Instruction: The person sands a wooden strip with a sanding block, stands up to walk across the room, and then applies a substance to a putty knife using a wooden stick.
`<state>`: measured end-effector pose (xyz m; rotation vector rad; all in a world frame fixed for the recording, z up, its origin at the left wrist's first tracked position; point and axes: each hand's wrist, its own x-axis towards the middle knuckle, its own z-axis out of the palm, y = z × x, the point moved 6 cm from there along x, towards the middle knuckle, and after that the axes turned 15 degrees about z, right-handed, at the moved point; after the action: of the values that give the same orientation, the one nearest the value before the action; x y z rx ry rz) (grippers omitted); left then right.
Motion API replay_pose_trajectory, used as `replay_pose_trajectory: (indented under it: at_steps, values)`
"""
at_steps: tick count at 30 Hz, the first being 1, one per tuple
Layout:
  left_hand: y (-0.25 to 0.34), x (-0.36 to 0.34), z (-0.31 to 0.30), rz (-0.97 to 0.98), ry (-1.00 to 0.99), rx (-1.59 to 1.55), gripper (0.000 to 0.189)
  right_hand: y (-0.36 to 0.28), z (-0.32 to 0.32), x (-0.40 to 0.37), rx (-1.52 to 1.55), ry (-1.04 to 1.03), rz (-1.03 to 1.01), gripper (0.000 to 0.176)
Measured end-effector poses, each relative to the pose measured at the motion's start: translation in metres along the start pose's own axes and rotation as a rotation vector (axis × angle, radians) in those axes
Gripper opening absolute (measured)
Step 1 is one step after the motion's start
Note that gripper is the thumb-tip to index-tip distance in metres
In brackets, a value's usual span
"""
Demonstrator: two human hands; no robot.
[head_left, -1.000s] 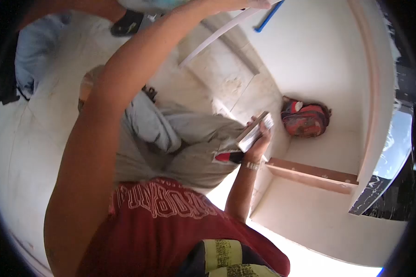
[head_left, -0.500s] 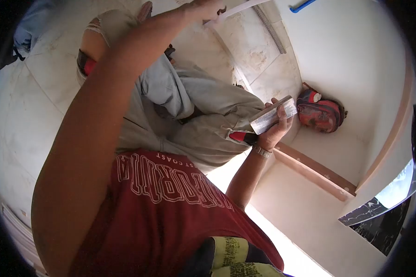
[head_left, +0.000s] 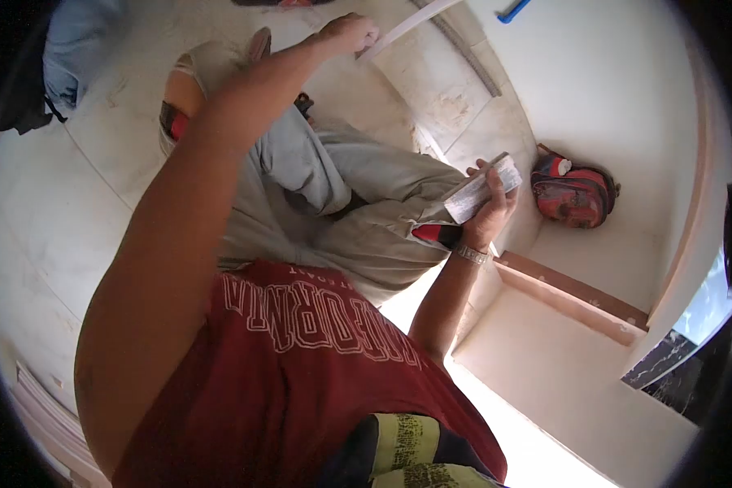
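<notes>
left of the backpack (head_left: 575, 198), the right hand (head_left: 494, 216) grasps a whitish block (head_left: 476, 193); farther up-left, the left hand (head_left: 350, 35) curls near a pale strip (head_left: 411, 24), grip unclear.

The top edge cuts off the pale strip (head_left: 411, 26) and the blue bar (head_left: 513, 11). The left hand's (head_left: 351, 34) curled fingers are too indistinct to show whether they grip the strip. The right hand's (head_left: 491, 213) fingers partly cover the rectangular block (head_left: 468, 198).
</notes>
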<state>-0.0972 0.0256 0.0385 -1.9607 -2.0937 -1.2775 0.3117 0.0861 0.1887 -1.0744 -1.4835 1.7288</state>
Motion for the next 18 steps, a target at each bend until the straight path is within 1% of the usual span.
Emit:
replay_pose_trajectory:
  at_steps: [1, 2, 3, 4, 6, 7, 8, 9, 10, 11, 12, 13, 14, 15, 16, 17, 18]
  values:
    - [-0.003, 0.003, -0.01, -0.029, 0.01, 0.047, 0.026, -0.001, 0.0, -0.001, -0.013, 0.0, -0.005, 0.039]
    - [0.007, 0.007, -0.033, -0.127, 0.085, 0.047, 0.031, -0.001, 0.0, -0.007, -0.026, 0.028, -0.024, 0.039]
    - [0.011, 0.012, -0.054, -0.088, 0.174, -0.035, 0.033, 0.004, -0.012, -0.012, -0.569, 0.082, -0.397, 0.04]
    - [0.031, 0.016, -0.078, 0.153, 0.46, 0.077, 0.034, 0.0, -0.013, -0.017, -0.525, 0.072, -0.342, 0.04]
    - [0.079, 0.002, -0.12, -0.158, 0.287, -0.304, 0.037, -0.013, -0.013, -0.027, -0.433, 0.058, -0.234, 0.041]
    - [0.093, -0.012, -0.139, -0.236, 0.106, -0.244, 0.041, -0.02, -0.004, -0.037, -0.175, -0.068, 0.004, 0.041]
    - [0.117, -0.034, -0.162, -0.118, 0.04, -0.144, 0.045, -0.038, -0.005, -0.044, -0.137, -0.089, -0.035, 0.039]
    - [0.136, -0.069, -0.182, -0.005, 0.207, 0.028, 0.045, -0.055, -0.003, -0.05, -0.101, -0.121, -0.061, 0.037]
    - [0.161, -0.098, -0.203, 0.107, 0.218, 0.063, 0.037, -0.086, -0.003, -0.066, -0.088, -0.16, -0.051, 0.035]
    - [0.188, -0.133, -0.226, -0.296, -0.062, 0.206, 0.024, -0.119, -0.007, -0.082, -0.071, -0.207, -0.126, 0.034]
    - [0.203, -0.172, -0.242, 0.028, 0.064, 0.24, 0.021, -0.146, -0.017, -0.095, -0.067, -0.244, -0.224, 0.037]
    - [0.223, -0.208, -0.251, 0.022, 0.285, 0.354, 0.027, -0.188, -0.018, -0.12, -0.061, -0.217, -0.377, 0.039]
    - [0.236, -0.241, -0.259, -0.17, 0.374, 0.113, 0.038, -0.231, -0.02, -0.146, -0.104, -0.22, -0.535, 0.042]
    - [0.205, -0.299, -0.256, -0.442, 0.275, 0.018, 0.047, -0.265, -0.029, -0.163, -0.142, -0.173, -0.643, 0.042]
    - [0.157, -0.388, -0.243, -0.565, 0.278, 0.14, 0.053, -0.295, -0.037, -0.175, -0.228, -0.049, -0.696, 0.04]
    - [0.164, -0.454, -0.241, -0.624, 0.15, 0.459, 0.059, -0.327, -0.037, -0.197, -0.215, 0.005, -0.738, 0.038]
    - [0.168, -0.528, -0.238, -0.902, 0.19, 0.514, 0.064, -0.356, -0.041, -0.204, -0.187, 0.022, -0.814, 0.038]
